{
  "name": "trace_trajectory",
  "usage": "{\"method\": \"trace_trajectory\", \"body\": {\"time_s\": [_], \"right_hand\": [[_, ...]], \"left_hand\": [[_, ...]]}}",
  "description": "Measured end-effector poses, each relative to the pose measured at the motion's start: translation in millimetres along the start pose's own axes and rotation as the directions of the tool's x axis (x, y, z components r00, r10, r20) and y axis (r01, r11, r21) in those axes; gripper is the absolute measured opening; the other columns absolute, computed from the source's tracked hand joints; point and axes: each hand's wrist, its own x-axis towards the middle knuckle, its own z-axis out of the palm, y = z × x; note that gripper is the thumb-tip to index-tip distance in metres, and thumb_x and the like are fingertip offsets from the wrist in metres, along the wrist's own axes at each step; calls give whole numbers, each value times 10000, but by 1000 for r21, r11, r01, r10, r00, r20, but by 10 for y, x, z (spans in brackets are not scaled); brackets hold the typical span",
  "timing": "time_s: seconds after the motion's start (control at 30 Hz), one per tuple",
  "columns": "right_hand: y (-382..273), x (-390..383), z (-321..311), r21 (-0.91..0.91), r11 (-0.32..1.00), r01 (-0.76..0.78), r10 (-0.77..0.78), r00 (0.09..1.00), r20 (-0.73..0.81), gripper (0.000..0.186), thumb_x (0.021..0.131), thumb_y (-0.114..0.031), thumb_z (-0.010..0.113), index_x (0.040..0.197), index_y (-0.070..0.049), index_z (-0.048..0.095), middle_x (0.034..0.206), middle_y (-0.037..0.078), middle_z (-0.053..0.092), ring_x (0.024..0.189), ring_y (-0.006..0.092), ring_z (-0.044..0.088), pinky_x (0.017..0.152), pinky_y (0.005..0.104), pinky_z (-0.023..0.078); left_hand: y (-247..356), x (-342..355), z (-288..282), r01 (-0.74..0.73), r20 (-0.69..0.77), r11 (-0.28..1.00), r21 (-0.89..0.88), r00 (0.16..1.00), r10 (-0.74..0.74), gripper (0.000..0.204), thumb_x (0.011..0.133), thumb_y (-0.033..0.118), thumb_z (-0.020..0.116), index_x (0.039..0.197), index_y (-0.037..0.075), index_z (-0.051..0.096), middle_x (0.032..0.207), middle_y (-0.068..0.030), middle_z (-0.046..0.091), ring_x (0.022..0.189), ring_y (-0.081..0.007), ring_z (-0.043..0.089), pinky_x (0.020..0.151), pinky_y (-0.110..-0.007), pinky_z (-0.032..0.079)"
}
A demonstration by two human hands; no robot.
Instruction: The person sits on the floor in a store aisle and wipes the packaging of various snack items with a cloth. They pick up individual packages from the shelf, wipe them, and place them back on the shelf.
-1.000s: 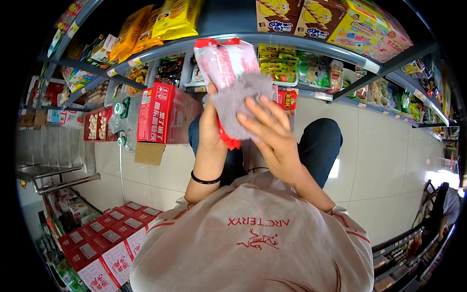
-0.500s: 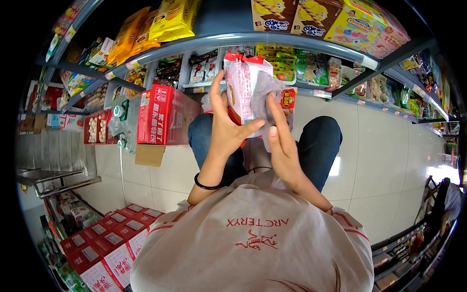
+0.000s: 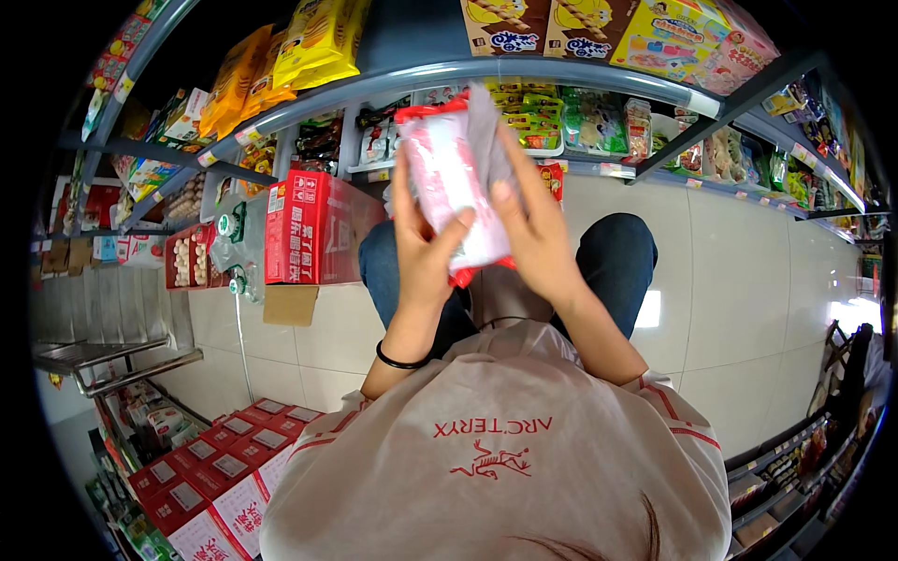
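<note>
A pink, white and red soft package (image 3: pixel 440 154) is held up over my knees, slightly tilted. My left hand (image 3: pixel 421 245) is closed round its left side, thumb across the lower face. My right hand (image 3: pixel 533 224) presses a grey cloth (image 3: pixel 484 117) against the package's right side, with its fingers on the cloth and partly hiding it. Both hands are slightly smeared by motion.
A shelf rail (image 3: pixel 393 78) runs ahead, bearing yellow bags (image 3: pixel 313 42) and snack boxes (image 3: pixel 580 28), with trays of packets below. A red carton (image 3: pixel 316 234), water bottles (image 3: pixel 234 241) and egg crate (image 3: pixel 190 257) are left; red boxes (image 3: pixel 210 467) lower left; floor tiles (image 3: pixel 720 299) right.
The package has turned and leaned to the left, showing more of its pink and white face. The grey cloth has moved from across its front to its right side.
</note>
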Motion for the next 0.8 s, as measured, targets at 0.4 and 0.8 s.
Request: {"method": "trace_trajectory", "body": {"time_s": [0.4, 0.8], "right_hand": [[270, -621, -172, 858, 288, -425, 510, 827, 238, 456, 1057, -170, 433, 1485, -28, 363, 1423, 93, 491, 1287, 201, 491, 1090, 347, 379], [207, -703, 245, -315, 937, 149, -61, 960, 272, 544, 920, -36, 495, 1457, -102, 446, 1566, 86, 349, 1475, 285, 256, 1169, 489, 149]], "left_hand": [[-52, 158, -410, 344, 90, 703, -623, 924, -372, 482, 942, 299, 562, 1322, 9, 508, 1227, -130, 635, 1151, -273, 608, 996, -427, 486], [-342, -405, -669, 496, 228, 866, 55, 839, -495, 815, 947, 352, 655, 1531, 9, 201, 1507, -153, 362, 1417, -257, 324, 1160, -397, 279]]}}
